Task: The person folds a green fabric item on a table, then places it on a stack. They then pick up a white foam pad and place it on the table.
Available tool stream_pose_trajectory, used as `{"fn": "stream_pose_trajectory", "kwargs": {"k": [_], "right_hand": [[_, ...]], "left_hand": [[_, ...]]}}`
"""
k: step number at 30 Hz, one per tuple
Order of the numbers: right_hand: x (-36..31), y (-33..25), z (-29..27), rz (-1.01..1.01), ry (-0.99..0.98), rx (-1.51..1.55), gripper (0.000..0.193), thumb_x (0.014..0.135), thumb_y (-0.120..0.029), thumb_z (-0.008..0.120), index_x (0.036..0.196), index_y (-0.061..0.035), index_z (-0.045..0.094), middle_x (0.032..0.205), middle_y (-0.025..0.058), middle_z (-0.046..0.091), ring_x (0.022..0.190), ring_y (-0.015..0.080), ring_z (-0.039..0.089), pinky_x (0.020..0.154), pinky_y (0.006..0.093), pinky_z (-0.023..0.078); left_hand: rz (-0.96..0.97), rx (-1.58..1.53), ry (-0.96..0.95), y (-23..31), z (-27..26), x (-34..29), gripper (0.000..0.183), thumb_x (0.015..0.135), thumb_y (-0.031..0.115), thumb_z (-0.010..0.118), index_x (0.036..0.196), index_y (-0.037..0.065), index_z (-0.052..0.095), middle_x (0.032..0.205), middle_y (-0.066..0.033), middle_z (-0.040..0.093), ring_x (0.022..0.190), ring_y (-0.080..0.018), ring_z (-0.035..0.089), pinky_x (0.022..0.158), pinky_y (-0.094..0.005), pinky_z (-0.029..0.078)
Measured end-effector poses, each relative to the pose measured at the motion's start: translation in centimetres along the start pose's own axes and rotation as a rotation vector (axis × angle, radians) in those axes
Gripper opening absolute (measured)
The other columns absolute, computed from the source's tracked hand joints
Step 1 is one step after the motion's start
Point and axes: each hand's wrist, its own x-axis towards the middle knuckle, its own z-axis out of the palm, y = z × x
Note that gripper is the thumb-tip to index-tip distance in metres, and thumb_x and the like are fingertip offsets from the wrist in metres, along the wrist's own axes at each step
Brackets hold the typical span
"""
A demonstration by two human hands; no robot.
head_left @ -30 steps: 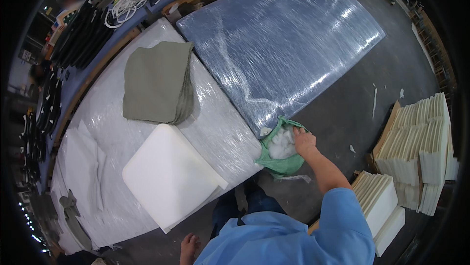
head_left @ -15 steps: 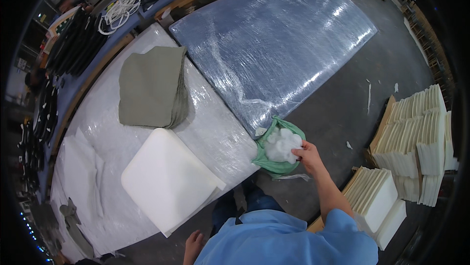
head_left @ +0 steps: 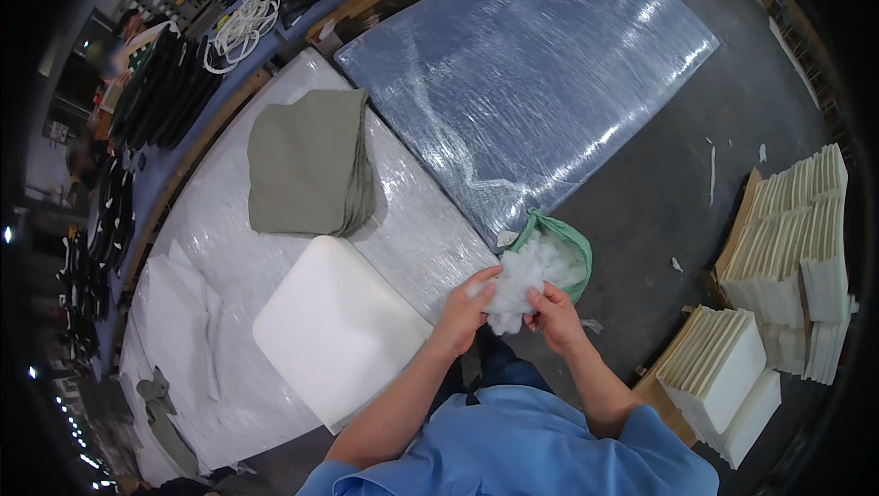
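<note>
White fluffy fibre wad, loose, ragged, held between left hand and right hand. Green bag, mouth open, more white fibre inside, just beyond wad; border between fibres unclear.

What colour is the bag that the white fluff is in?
The bag is green, as the head view shows best.

A creased light-blue shirt fills the frame's bottom centre, its short sleeves baring both forearms; just above it, dark blue trousers show.
</note>
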Motion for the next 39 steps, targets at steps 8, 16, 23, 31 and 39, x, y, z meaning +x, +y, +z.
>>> {"fn": "stream_pose_trajectory", "kwargs": {"k": [8, 16, 23, 31, 39], "right_hand": [[0.8, -1.3, -1.3, -0.110, 0.108, 0.138, 0.026, 0.102, -0.025, 0.063, 0.119, -0.0064, 0.070, 0.114, 0.0018, 0.070, 0.100, 0.0139, 0.065, 0.085, 0.0318, 0.052], [0.8, 1.2, -0.6, -0.495, -0.143, -0.527, 0.050, 0.092, -0.021, 0.071, 0.135, -0.0001, 0.059, 0.137, 0.0154, 0.063, 0.125, 0.0266, 0.062, 0.106, 0.0380, 0.047], [-0.7, 3.9, 2.9, -0.627, -0.355, -1.126, 0.052, 0.078, -0.013, 0.075, 0.127, -0.0039, 0.059, 0.129, 0.0193, 0.061, 0.119, 0.0425, 0.059, 0.101, 0.0459, 0.049], [9.3, -0.2, -7.5, -0.409, 0.433, -1.581, 0.043, 0.083, -0.014, 0.070, 0.122, 0.0009, 0.058, 0.132, 0.0282, 0.057, 0.123, 0.0481, 0.055, 0.103, 0.0496, 0.047], [17.3, 2.4, -9.0, 0.096, -0.160, -1.730, 0.050, 0.093, -0.017, 0.055, 0.141, -0.0015, 0.056, 0.150, 0.0276, 0.050, 0.138, 0.0432, 0.050, 0.113, 0.0466, 0.044]], "left_hand": [[-0.062, -0.280, 0.032, 0.7, -1.7, -1.5, 0.046, 0.111, 0.032, 0.045, 0.149, 0.006, 0.050, 0.142, -0.0180, 0.057, 0.129, -0.0288, 0.060, 0.107, -0.0430, 0.050], [-0.146, -0.226, 0.218, -1.4, -3.2, -1.2, 0.049, 0.110, 0.038, 0.047, 0.150, 0.009, 0.048, 0.140, -0.0162, 0.058, 0.125, -0.0275, 0.061, 0.104, -0.0434, 0.052], [-0.289, -0.148, 0.252, -3.7, -2.9, -0.6, 0.067, 0.107, 0.046, 0.053, 0.162, 0.016, 0.029, 0.146, -0.0160, 0.052, 0.128, -0.0295, 0.056, 0.108, -0.0447, 0.047], [-0.228, 0.415, 0.352, -2.1, -5.5, -2.2, 0.079, 0.102, 0.046, 0.063, 0.164, 0.014, 0.025, 0.160, -0.0200, 0.038, 0.144, -0.0320, 0.041, 0.118, -0.0437, 0.033], [0.267, 1.234, 0.682, -0.2, -16.5, 5.5, 0.070, 0.102, 0.037, 0.061, 0.156, 0.000, 0.037, 0.161, -0.0308, 0.030, 0.151, -0.0469, 0.027, 0.124, -0.0501, 0.024]]}}
